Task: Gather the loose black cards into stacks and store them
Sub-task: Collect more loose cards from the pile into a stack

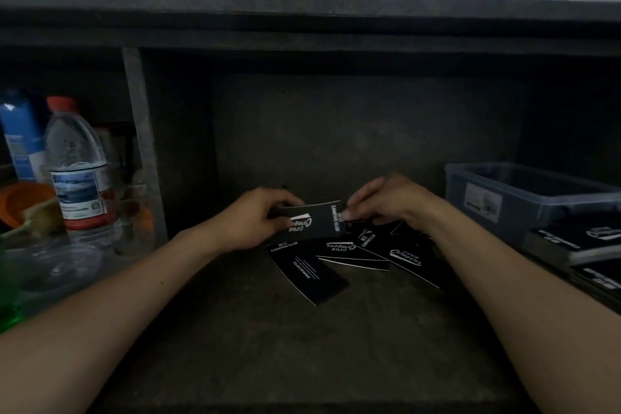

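Black cards [314,220] are pinched between the left hand [258,218] and right hand [379,202], just above loose cards [369,254]; a plastic bin [524,193] stands right of them.

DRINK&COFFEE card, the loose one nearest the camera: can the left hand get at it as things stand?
Probably yes. The DRINK&COFFEE card lies uncovered on the surface close by the left hand. But that hand, with the right hand, grips the held cards, so its fingers are busy.

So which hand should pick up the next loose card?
Probably the right hand: it only pinches the edge of the stack that the left hand grips, and loose cards lie just beneath it.
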The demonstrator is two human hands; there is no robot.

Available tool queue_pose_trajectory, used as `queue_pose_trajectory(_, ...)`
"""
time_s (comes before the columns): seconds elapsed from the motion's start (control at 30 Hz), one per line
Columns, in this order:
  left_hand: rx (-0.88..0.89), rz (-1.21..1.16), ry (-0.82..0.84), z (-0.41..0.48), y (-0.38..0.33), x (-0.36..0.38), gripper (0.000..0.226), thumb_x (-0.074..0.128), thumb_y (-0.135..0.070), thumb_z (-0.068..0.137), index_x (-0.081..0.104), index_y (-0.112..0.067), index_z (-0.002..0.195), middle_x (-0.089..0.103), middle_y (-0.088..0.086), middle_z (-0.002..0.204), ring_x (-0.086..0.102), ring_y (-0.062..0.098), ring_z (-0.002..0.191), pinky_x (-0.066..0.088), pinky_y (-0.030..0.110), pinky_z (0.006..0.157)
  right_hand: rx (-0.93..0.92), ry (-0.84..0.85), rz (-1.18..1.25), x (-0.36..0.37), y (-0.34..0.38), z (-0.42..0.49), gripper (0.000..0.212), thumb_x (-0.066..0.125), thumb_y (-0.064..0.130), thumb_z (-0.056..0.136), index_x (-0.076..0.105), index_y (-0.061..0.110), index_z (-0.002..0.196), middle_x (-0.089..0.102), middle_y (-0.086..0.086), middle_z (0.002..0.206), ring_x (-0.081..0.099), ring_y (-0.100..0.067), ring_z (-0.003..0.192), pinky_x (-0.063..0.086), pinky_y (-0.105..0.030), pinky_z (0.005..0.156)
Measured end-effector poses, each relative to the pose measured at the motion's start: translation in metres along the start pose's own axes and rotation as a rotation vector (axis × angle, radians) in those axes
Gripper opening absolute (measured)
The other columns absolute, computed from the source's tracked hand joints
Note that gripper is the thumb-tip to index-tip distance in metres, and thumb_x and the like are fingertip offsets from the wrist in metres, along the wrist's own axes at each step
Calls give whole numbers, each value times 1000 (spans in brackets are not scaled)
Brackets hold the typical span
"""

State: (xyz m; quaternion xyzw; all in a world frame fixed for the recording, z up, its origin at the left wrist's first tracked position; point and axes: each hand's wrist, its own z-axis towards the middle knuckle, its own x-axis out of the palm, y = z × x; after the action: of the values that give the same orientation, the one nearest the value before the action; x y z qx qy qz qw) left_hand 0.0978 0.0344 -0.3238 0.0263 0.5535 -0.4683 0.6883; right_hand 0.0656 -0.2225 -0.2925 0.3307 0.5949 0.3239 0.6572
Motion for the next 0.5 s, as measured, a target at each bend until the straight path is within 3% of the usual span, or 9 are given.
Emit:
queue_pose_trajectory(0.07, -14, 25, -4, 0, 1, -1, 36, 65, -3, 93, 66, -21, 124, 72, -6, 113, 66, 1, 105, 52, 17, 94, 107, 34, -337, -17, 1, -1, 42, 93, 30, 62, 73, 15, 96, 72, -2, 86, 66, -13, 81, 56, -26, 70)
queue_pose_trajectory(0.13, -30, -15, -9, 1, 3, -1, 40, 63, 2, 91, 67, -19, 124, 73, -5, 112, 67, 4, 106, 53, 24, 98, 286, 202, -658, -29, 0, -4, 63, 92, 44, 59, 70, 16, 110, 71, 0, 98, 65, -15, 93, 56, -30, 79)
queue_pose_trajectory(0.2, -40, -16, 11, 0, 4, -1, 42, 63, 2, 90, 66, -20, 126, 72, -5, 115, 67, 4, 108, 52, 24, 100, 401, 335, -787, -32, -2, -8, 67, 90, 42, 62, 65, 17, 119, 68, 5, 98, 63, -14, 98, 54, -33, 86)
queue_pose_trajectory(0.27, -41, -4, 18, 0, 4, -1, 44, 63, 0, 91, 64, -23, 129, 70, -7, 119, 65, 2, 111, 50, 19, 99, 398, 361, -795, -31, 0, -12, 63, 91, 34, 65, 63, 17, 120, 66, 5, 97, 62, -14, 99, 53, -36, 94)
queue_pose_trajectory(0.33, -33, -4, 9, 0, 3, -1, 46, 62, 2, 92, 63, -23, 130, 70, -9, 119, 64, -2, 110, 49, 12, 96, 327, 341, -759, -31, 1, -13, 54, 92, 28, 64, 64, 21, 110, 64, 5, 101, 60, -12, 98, 55, -34, 92)
queue_pose_trajectory(0.4, -28, -15, 5, 0, 2, -1, 45, 61, 3, 93, 63, -22, 130, 69, -10, 117, 63, -5, 108, 48, 7, 92, 233, 316, -656, -30, 1, -11, 42, 91, 19, 65, 64, 25, 97, 63, 5, 101, 59, -13, 98, 56, -29, 80)
queue_pose_trajectory(0.5, -69, -60, 1, 0, 1, 0, 44, 57, 3, 95, 62, -24, 130, 70, -5, 118, 65, 1, 109, 52, 21, 99, 10, 250, -302, -24, -3, -4, 35, 82, -5, 69, 67, 20, 87, 68, 1, 86, 63, -11, 80, 50, -21, 63)
